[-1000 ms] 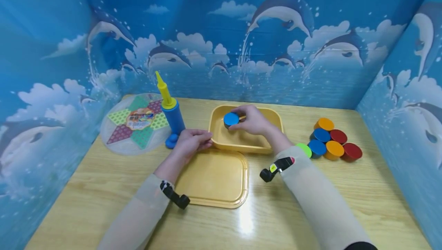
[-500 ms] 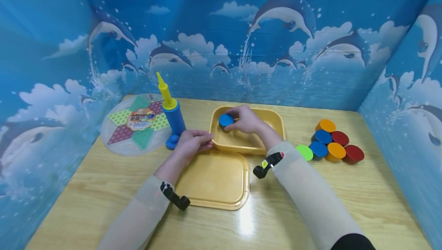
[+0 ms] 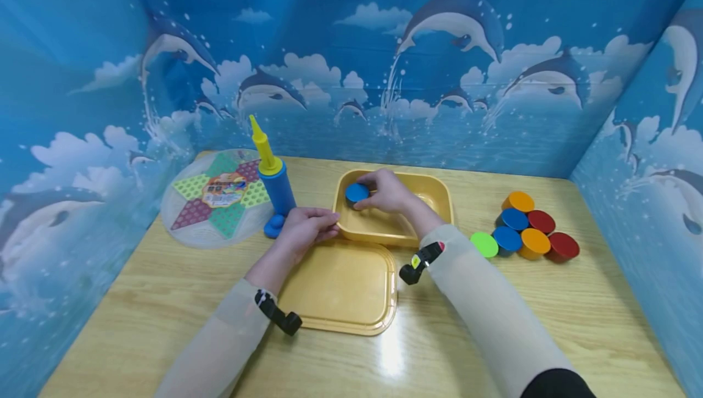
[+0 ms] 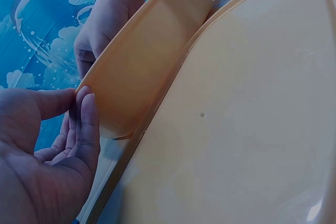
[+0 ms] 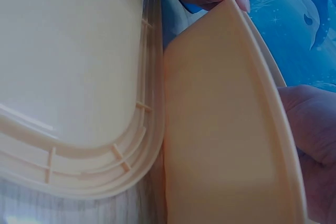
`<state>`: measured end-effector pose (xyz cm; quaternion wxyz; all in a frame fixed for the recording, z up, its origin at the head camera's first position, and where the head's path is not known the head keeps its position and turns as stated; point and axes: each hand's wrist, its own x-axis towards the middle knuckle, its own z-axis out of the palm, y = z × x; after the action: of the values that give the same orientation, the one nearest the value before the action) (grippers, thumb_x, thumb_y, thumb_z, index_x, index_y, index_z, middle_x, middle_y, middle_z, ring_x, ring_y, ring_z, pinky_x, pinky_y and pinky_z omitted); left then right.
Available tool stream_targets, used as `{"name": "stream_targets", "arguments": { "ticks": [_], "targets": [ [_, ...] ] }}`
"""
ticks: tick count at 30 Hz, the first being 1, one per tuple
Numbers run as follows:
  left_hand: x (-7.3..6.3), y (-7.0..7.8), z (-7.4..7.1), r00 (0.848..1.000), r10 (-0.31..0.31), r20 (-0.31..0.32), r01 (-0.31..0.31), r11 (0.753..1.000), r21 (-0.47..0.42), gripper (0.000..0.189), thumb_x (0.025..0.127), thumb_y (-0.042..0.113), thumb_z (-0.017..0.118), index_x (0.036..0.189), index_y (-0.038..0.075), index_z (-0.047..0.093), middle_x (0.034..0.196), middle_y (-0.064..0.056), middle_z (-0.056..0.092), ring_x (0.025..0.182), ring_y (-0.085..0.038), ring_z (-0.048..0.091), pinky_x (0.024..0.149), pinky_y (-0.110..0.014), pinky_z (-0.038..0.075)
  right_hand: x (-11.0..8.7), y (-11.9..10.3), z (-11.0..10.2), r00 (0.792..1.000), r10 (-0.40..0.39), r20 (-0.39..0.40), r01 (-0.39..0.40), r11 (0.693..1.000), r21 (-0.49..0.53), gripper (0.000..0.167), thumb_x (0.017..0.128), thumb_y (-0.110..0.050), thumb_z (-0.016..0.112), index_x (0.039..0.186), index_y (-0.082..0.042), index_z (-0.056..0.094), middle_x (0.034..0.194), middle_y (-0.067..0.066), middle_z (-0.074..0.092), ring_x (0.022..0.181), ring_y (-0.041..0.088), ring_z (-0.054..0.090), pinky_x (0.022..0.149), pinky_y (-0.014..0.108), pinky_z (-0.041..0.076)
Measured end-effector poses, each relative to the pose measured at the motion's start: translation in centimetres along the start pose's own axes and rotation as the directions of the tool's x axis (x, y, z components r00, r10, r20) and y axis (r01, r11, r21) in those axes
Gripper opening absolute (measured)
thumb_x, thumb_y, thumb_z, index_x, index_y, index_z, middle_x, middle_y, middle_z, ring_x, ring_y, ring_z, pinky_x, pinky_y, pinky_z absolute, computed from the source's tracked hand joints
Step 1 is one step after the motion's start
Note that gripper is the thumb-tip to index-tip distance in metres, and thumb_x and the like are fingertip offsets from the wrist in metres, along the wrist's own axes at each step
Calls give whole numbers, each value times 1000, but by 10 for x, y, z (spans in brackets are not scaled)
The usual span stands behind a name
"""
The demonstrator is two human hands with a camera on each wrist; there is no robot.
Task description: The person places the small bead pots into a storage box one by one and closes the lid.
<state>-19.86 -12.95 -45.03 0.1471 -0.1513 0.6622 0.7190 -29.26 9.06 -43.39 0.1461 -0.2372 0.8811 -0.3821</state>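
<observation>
My right hand (image 3: 387, 191) reaches into an open yellow plastic box (image 3: 379, 237) and grips a short round blue block (image 3: 357, 193) near the box's left end. In the right wrist view the box wall (image 5: 220, 119) hides that block. My left hand (image 3: 306, 227) pinches the box's front left corner. The left wrist view shows its thumb and fingers (image 4: 89, 119) on either side of the box rim (image 4: 118, 38). A flat yellow lid (image 3: 337, 285) lies on the table in front of the box.
To the right sit several round blocks close together: green (image 3: 484, 245), blue (image 3: 507, 240), orange (image 3: 534, 243) and red (image 3: 562, 247). A blue and yellow hand pump (image 3: 278, 187) stands left of the box, beside a round star-patterned game board (image 3: 189, 227). Dolphin-printed cloth walls (image 3: 329, 135) surround the table.
My right hand has carried the blue block leftward inside the box, to its left end. My left hand stays at the box's corner.
</observation>
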Motion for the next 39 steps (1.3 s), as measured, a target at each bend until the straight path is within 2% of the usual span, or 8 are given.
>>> {"name": "stream_targets", "arguments": {
  "ticks": [9,15,19,28,39],
  "targets": [
    [-1,0,3,1000,3,5,-3,1000,8,24,100,8,75,117,-7,73,99,-18,75,83,-19,76,80,-31,65,-2,0,1,1000,-2,-14,2,1000,2,63,89,-16,89,143,2,63,140,18,66,127,31,64,106,42,54],
    [-1,0,5,1000,2,7,-2,1000,9,25,100,9,75,119,-8,72,101,-19,75,85,-20,76,81,-31,65,-8,1,-3,1000,10,-22,-8,997,73,65,89,-16,89,146,2,60,144,18,63,129,31,62,106,39,55],
    [-1,1,6,1000,-4,-4,4,1000,21,26,100,9,75,121,-7,71,105,-20,74,88,-21,76,83,-32,65,-15,0,-10,1000,-1,-23,4,994,111,64,91,-14,87,146,2,59,144,18,62,130,31,61,108,40,54],
    [-1,1,3,1000,-9,-20,9,1000,30,26,100,9,75,121,-6,72,107,-19,74,89,-22,76,83,-32,65,-31,-8,-27,999,-45,-29,48,992,115,61,91,-11,87,144,4,60,141,19,64,127,31,63,106,38,55],
    [-1,1,2,1000,9,-8,-8,1000,14,27,100,9,75,121,-7,72,106,-19,74,87,-21,76,83,-32,65,-65,-18,-59,998,-52,-25,55,988,145,64,93,-15,85,148,1,57,147,24,58,134,39,58,112,46,50]
  ]
}}
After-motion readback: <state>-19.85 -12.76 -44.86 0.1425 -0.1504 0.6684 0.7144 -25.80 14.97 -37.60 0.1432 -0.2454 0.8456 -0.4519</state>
